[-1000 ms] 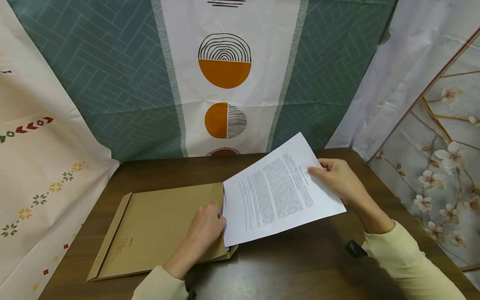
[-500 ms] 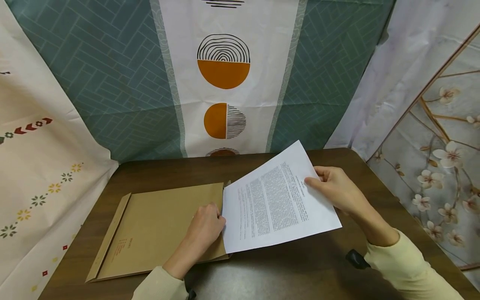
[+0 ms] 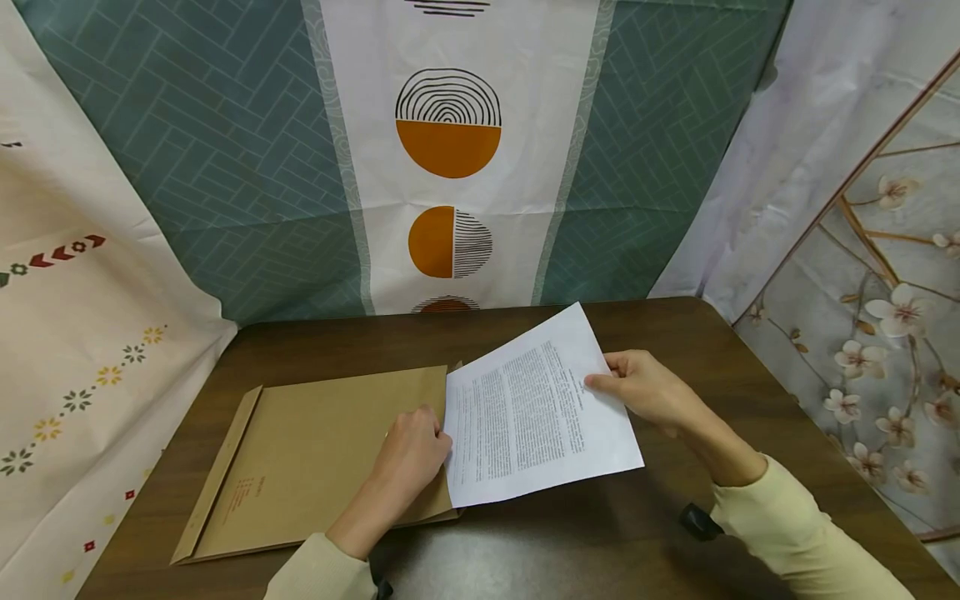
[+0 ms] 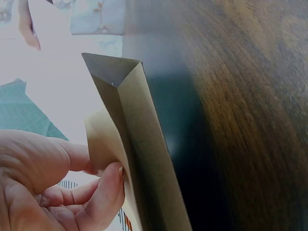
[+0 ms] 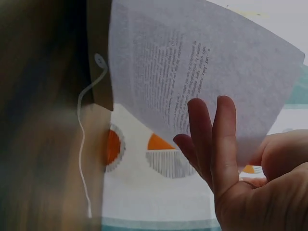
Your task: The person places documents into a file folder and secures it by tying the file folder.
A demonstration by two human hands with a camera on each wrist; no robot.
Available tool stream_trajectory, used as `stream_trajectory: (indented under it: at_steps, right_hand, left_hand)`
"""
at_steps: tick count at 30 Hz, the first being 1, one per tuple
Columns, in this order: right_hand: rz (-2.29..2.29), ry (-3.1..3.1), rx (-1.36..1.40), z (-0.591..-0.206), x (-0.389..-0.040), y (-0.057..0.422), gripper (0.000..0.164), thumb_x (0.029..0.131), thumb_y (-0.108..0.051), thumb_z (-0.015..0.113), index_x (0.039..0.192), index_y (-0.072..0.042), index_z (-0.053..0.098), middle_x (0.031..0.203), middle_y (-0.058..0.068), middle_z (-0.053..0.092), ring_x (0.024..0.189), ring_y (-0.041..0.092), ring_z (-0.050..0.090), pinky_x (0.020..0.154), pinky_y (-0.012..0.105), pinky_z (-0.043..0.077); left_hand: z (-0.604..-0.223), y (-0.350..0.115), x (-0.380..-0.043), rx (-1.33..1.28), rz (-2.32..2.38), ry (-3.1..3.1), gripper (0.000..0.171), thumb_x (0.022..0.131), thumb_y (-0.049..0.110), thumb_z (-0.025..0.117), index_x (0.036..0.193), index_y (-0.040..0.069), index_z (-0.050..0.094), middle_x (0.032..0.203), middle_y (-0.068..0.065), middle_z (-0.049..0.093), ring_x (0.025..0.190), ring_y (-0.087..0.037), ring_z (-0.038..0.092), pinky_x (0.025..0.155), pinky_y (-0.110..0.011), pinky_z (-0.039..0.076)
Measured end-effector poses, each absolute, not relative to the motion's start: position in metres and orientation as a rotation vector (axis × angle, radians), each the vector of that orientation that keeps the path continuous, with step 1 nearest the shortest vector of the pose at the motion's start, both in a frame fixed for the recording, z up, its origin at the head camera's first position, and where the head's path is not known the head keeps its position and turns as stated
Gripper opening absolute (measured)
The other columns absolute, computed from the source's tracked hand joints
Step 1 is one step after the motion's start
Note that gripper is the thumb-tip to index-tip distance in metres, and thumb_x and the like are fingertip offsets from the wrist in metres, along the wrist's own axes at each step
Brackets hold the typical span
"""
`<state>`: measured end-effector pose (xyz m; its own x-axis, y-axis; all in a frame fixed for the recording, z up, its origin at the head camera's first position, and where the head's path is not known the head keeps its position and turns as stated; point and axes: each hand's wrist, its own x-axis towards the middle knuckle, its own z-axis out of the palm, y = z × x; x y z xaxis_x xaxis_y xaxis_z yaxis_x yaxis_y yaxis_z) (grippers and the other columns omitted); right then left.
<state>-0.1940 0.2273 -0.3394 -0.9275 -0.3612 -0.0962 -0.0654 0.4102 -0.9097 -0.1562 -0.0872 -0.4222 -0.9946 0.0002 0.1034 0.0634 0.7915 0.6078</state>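
Observation:
A brown kraft document envelope [image 3: 322, 450] lies on the table with its open mouth facing right. My left hand [image 3: 412, 450] pinches the upper edge of that mouth between thumb and finger, lifting it so a gap shows in the left wrist view, where the envelope's inner side wall [image 4: 139, 106] is visible. White printed paper [image 3: 517, 425] sticks out of the mouth, its left part hidden inside. With thumb above and fingers beneath, my right hand [image 3: 652, 392] grips the paper near its right edge. The sheet slopes up from the envelope towards that hand.
The dark wooden table [image 3: 555, 550] extends around the envelope. A white string [image 5: 82, 125] hangs from a round button on the envelope's underside. Patterned cloths [image 3: 262, 167] hang behind the table and at both sides.
My right hand has moved left and down, sliding the paper further into the envelope. Less of the sheet shows now. My left hand has stayed at the mouth.

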Motion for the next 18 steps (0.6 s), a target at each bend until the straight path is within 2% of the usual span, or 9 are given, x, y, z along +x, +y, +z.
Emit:
stream_trajectory:
  at_steps: [11, 18]
  right_hand:
    - [-1.502, 2.288, -0.413, -0.355, -0.197, 0.214, 0.027, 0.101, -0.005, 0.059, 0.119, 0.015, 0.064, 0.097, 0.018, 0.076, 0.076, 0.024, 0.075, 0.064, 0.035, 0.060]
    - [-1.460, 2.271, -0.395, -0.366, -0.202, 0.207, 0.023, 0.101, -0.008, 0.061, 0.111, 0.011, 0.068, 0.090, 0.015, 0.076, 0.072, 0.024, 0.074, 0.059, 0.036, 0.059]
  left_hand:
    - [-0.421, -0.088, -0.155, -0.049, -0.978, -2.876, 0.033, 0.083, -0.005, 0.059, 0.058, 0.010, 0.044, 0.062, 0.001, 0.035, 0.054, -0.014, 0.031, 0.047, -0.027, 0.024]
    - [-0.421, -0.088, -0.155, -0.076, -0.965, -2.877, 0.040, 0.081, -0.006, 0.057, 0.054, 0.014, 0.035, 0.061, 0.004, 0.028, 0.054, -0.011, 0.022, 0.046, -0.025, 0.018]
